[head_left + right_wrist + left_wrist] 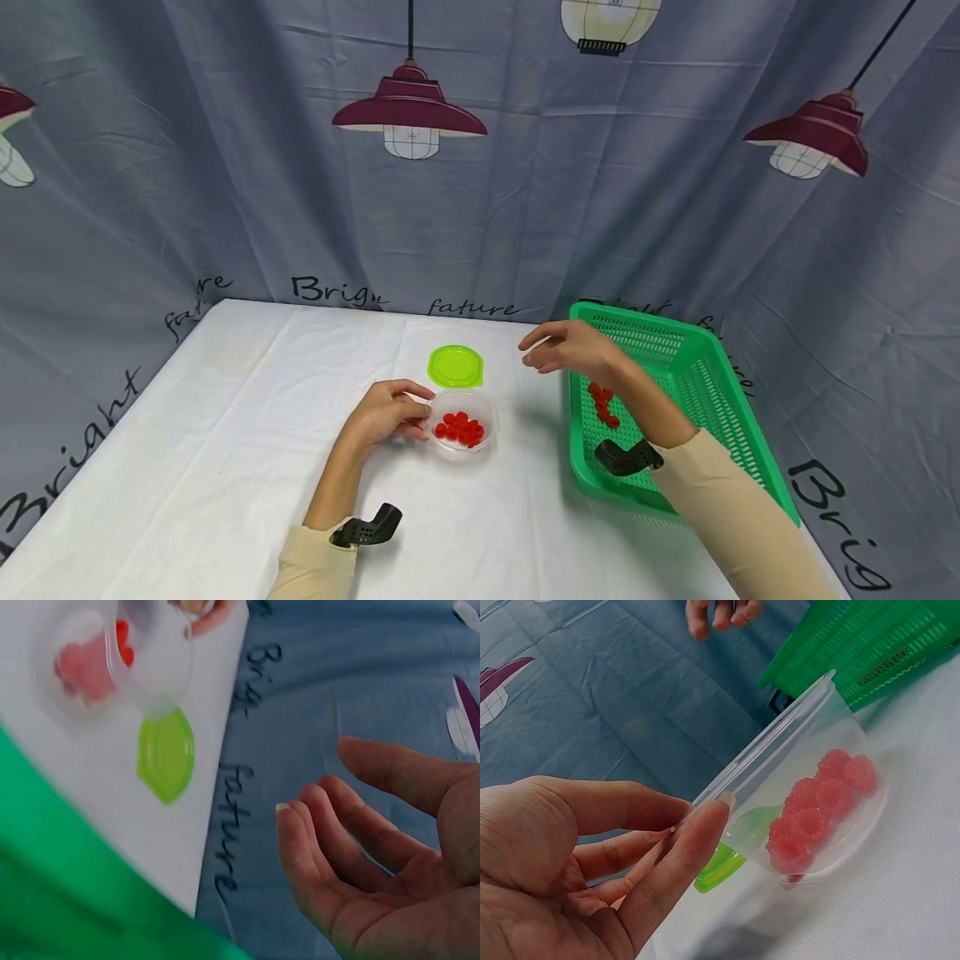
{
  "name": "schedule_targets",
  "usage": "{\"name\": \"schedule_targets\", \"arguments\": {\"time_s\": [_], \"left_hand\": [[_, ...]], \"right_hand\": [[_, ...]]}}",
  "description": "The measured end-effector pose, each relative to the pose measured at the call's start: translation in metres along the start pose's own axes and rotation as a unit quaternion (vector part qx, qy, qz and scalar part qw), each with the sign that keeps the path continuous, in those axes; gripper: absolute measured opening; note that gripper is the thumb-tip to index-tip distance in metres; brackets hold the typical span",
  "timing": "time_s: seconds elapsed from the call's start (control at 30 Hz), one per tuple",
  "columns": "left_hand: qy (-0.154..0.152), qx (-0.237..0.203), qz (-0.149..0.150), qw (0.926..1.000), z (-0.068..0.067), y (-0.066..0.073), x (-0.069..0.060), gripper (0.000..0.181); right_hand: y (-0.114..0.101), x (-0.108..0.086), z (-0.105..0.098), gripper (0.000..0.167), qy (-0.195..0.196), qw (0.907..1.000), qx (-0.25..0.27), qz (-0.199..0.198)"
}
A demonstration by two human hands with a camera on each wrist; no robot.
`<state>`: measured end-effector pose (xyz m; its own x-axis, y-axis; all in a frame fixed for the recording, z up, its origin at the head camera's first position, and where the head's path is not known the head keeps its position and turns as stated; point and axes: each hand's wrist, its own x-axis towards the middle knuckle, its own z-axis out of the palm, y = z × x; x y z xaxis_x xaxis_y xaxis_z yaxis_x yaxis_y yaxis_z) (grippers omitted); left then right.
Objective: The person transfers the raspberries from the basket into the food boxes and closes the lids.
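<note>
A clear round container (483, 408) holds several red raspberries (459, 429) on the white table. My left hand (384, 412) grips its left rim between thumb and fingers; in the left wrist view the left hand (592, 855) pinches the rim of the container (810, 742). My right hand (573, 346) is in the air over the left edge of the green basket (697, 367), fingers loosely bent and holding nothing, as the right wrist view also shows of the right hand (382, 847). More raspberries (602, 405) lie inside the basket, partly beside my right forearm.
Just behind the container lies a light green lid (455, 367) on the white table (187, 433). The basket stands at the table's right side. A grey-blue printed curtain (525, 208) hangs behind the table and along its sides.
</note>
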<state>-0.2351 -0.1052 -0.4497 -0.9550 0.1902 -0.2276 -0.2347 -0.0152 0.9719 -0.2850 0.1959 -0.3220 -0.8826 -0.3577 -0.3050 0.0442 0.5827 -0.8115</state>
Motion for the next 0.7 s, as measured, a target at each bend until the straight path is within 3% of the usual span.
{"name": "schedule_targets", "arguments": {"time_s": [0.3, 0.5, 0.7], "left_hand": [[0.004, 0.003, -0.010, 0.9999, 0.000, 0.000, 0.001, 0.030], [0.000, 0.000, -0.007, 1.0000, -0.001, 0.000, 0.001, 0.032], [-0.003, 0.001, -0.009, 1.0000, -0.001, 0.000, 0.001, 0.034]], "right_hand": [[0.027, -0.016, -0.039, 0.043, 0.031, 0.9995, 0.002, -0.006], [0.057, -0.021, -0.059, 0.048, 0.068, 0.9969, -0.037, 0.015], [0.086, -0.025, -0.069, 0.040, 0.049, 0.9966, -0.052, 0.040]]}}
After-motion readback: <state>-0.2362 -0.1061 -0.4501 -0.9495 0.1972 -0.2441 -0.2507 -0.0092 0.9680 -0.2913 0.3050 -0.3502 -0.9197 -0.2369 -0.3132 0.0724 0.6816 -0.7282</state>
